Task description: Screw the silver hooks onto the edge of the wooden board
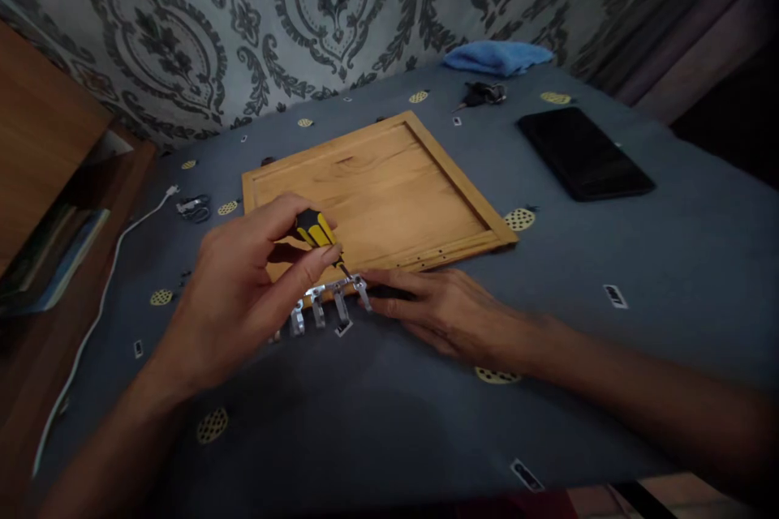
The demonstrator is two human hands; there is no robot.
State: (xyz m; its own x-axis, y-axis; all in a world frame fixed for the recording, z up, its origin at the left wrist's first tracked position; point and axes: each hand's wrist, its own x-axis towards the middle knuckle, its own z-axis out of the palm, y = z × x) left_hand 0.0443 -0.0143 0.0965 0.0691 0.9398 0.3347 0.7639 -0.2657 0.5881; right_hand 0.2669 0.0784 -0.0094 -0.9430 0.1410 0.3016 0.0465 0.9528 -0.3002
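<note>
While small printed tags (pixel 615 297) dot the blue-grey tablecloth (pixel 389 430), their lettering too blurred for me to read, a honey-brown wooden board (pixel 383 195) lies on it, with a raised rim and dark holes near its front edge. At least 4 silver hooks (pixel 317 308) line that edge. The left hand (pixel 237 292) curls closed around a yellow-and-black screwdriver (pixel 316 229), tip at the rightmost hook; the right hand (pixel 454 308), fingers nearly straight, rests beside it, its grip unclear to me.

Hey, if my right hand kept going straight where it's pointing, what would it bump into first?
Your right hand would probably meet the nearest metal hook first, at the wooden board's edge. Its fingers look close to touching already, though depth is unclear.
</note>
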